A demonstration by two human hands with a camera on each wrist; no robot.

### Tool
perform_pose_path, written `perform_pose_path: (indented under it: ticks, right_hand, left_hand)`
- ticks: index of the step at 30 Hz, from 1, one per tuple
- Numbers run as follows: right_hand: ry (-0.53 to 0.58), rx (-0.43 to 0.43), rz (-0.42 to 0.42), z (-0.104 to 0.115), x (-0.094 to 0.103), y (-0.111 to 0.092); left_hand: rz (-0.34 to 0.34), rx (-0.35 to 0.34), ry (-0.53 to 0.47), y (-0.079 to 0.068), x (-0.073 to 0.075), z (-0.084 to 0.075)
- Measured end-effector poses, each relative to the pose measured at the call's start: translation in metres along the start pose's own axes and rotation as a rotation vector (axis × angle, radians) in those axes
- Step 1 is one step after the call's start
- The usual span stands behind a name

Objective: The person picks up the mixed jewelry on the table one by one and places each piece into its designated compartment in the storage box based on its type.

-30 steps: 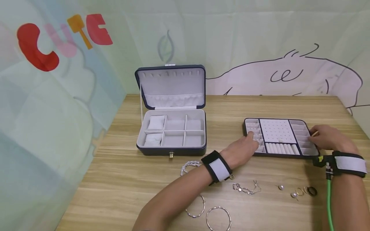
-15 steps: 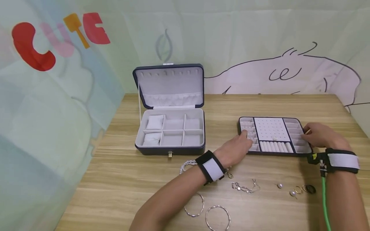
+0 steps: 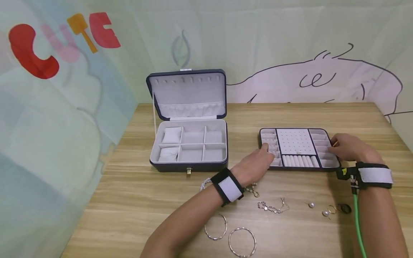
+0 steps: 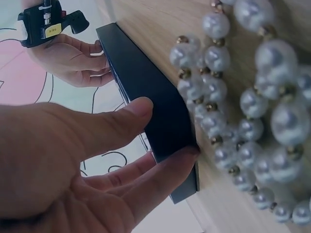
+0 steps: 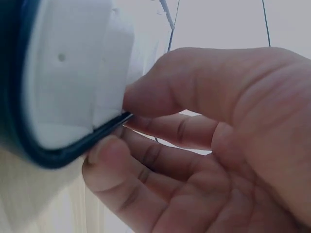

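Left grip point(image 3: 253, 166), right grip point(image 3: 351, 147), both pinching the tray point(image 3: 294, 143) by its ends! Box point(image 3: 206, 167) stands open near the back left corner of the bench point(image 3: 129, 200).

Tray point(image 3: 294, 141): we see it farther left, nearer the box point(image 3: 206, 167).
Left hand point(image 3: 253, 165), right hand point(image 3: 350, 147): we find both shifted left with it.

Booth-like space: cartoon-printed backdrop point(image 3: 274, 39), table point(image 3: 129, 200)
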State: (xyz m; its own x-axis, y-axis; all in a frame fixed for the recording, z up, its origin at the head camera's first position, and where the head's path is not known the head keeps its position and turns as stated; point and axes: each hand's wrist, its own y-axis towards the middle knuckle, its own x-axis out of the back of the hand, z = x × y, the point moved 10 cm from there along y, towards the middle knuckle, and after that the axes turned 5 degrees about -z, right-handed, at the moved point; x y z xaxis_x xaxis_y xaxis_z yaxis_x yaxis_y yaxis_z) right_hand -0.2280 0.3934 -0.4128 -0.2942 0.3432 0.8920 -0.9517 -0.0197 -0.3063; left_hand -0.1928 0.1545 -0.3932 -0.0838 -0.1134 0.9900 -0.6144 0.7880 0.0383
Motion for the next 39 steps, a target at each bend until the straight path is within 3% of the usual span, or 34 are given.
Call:
perform_pose_path:
  ticks: [9, 18, 23, 39]
  right_hand:
    - [0.012, 0.019, -0.011, 0.012, -0.002, 0.003]
    - [0.015, 0.034, -0.034, 0.023, -0.003, 0.005]
    - [0.041, 0.058, -0.038, 0.031, -0.005, 0.007]
    - [0.087, 0.057, -0.039, 0.044, -0.013, 0.013]
  left_hand:
    - [0.022, 0.032, -0.004, -0.008, 0.002, 0.009]
    - [0.003, 0.043, -0.009, -0.015, 0.007, 0.016]
    - [0.001, 0.087, -0.013, -0.021, 0.008, 0.022]
    - [-0.062, 0.093, 0.061, -0.033, 0.017, 0.027]
